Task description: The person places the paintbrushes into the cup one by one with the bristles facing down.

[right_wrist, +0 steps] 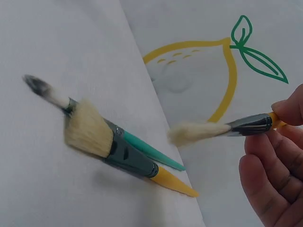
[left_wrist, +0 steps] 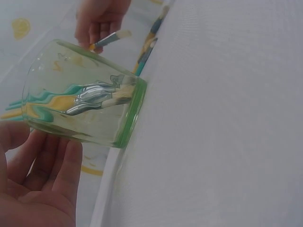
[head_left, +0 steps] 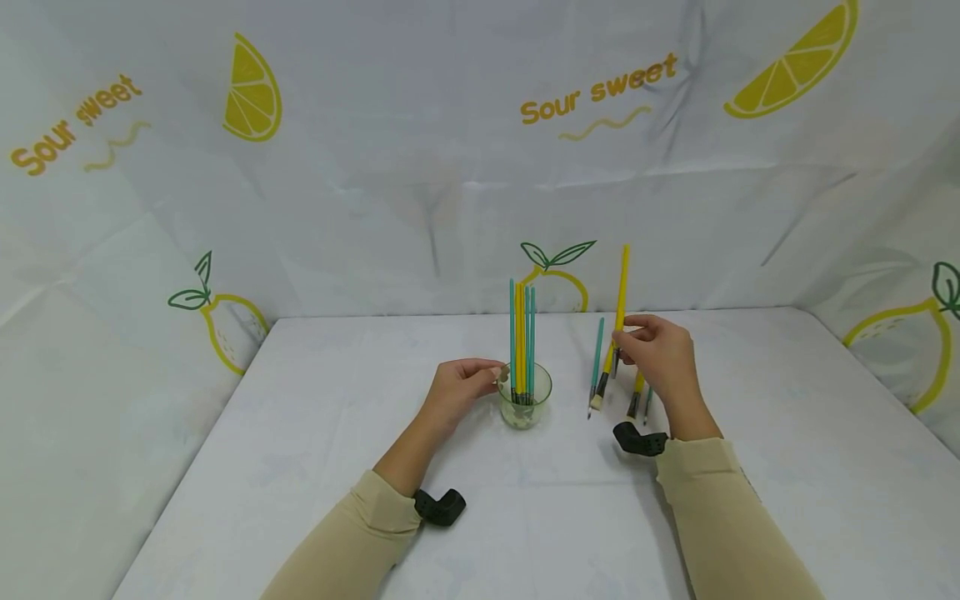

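Note:
My left hand (head_left: 459,390) grips the rim of a clear green-tinted glass (left_wrist: 136,111), thumb on one side and fingers on the other. The glass stands upright on the table. Several teal and yellow paintbrushes (head_left: 521,333) stand in it, bristles down, handles rising above the rim. To the right, my right hand (head_left: 663,354) pinches a yellow paintbrush (head_left: 622,283) between thumb and fingers. This brush is held upright above the table, its pale bristles (right_wrist: 194,134) pointing down.
Below my right hand lie a teal paintbrush (head_left: 597,358) and a wide yellow paintbrush (right_wrist: 132,158), side by side. Another yellow paintbrush (head_left: 635,400) and a thin teal one (head_left: 648,405) lie nearer the right wrist. A white lemon-print cloth (head_left: 420,233) hangs behind the white table (head_left: 525,517).

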### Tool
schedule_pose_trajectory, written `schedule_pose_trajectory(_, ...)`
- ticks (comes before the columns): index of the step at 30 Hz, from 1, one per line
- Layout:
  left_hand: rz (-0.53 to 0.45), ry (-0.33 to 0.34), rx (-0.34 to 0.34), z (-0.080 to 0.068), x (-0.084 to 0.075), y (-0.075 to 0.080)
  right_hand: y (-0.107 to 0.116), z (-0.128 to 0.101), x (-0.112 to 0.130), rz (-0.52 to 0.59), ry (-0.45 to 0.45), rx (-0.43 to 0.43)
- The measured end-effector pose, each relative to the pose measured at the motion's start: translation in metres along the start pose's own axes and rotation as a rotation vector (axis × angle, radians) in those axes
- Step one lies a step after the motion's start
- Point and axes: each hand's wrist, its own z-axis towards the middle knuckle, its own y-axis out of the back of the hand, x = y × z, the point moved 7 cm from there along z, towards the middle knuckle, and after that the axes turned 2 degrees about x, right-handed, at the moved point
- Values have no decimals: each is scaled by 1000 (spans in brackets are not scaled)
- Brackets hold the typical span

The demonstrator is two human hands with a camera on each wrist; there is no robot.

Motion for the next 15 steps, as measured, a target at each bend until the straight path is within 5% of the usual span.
schedule_pose_trajectory(15, -9, -14, 6, 1, 1, 0, -7, -15, 55, 182, 194, -17)
